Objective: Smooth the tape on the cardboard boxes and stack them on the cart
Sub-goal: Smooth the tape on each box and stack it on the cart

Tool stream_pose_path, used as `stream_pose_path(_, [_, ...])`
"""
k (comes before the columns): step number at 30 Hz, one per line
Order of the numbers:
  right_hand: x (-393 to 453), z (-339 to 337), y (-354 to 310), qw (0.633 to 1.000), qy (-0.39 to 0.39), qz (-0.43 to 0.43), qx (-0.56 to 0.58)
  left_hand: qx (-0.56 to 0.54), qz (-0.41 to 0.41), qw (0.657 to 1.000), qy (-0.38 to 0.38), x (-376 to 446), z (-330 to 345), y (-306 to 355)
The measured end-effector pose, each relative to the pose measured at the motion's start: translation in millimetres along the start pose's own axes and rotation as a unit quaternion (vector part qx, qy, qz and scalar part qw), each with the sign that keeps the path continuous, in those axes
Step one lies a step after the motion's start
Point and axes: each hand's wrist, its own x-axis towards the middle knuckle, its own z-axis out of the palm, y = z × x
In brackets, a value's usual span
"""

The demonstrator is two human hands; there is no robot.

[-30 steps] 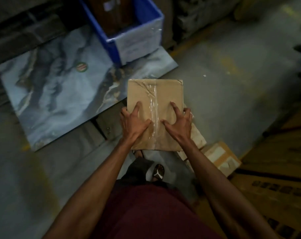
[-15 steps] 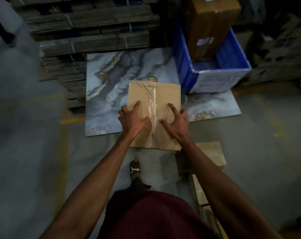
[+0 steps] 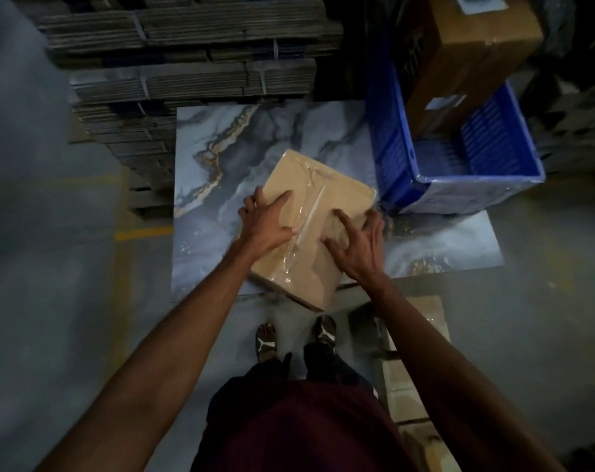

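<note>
Half a second before, I held the box [image 3: 309, 226] square; now it had swung askew, far corner toward the blue crate [image 3: 459, 178]. My left hand [image 3: 267, 221] gripped its left edge, my right hand [image 3: 359, 247] its right, fingers [image 3: 343, 218] spread, tape [image 3: 304, 223] between them. I judged smoothing done and carrying begun.

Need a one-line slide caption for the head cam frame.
Both hands, left hand and right hand, hold a taped cardboard box over a marbled board beside a blue crate.
</note>
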Motion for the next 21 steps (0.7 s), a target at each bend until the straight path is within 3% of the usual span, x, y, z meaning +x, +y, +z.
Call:
stream_pose_path(4, [39.6,3.9,10.2,0.984,-0.016,-0.159,-0.076,0.039,0.086,0.995,-0.037,45.9,-20.3,10.2])
stream_pose_path(7, [68.5,7.0,12.8,0.974,-0.052,-0.207,-0.076,0.084,0.116,0.990,0.002,62.8,-23.9,20.4])
stream_pose_path(10, [78.7,15.9,10.1,0.979,-0.017,-0.191,-0.065,0.099,0.078,0.987,0.098,54.0,-10.5,25.2])
stream_pose_path(13, [77.5,23.5,5.6,0.986,0.018,-0.160,-0.039,0.029,0.032,0.987,0.154,17.2,21.5,38.5])
stream_pose_path(21, [63.7,34.0,-23.4,0.995,0.042,-0.088,-0.010,0.006,-0.005,0.979,0.203,-28.3,63.1,40.8])
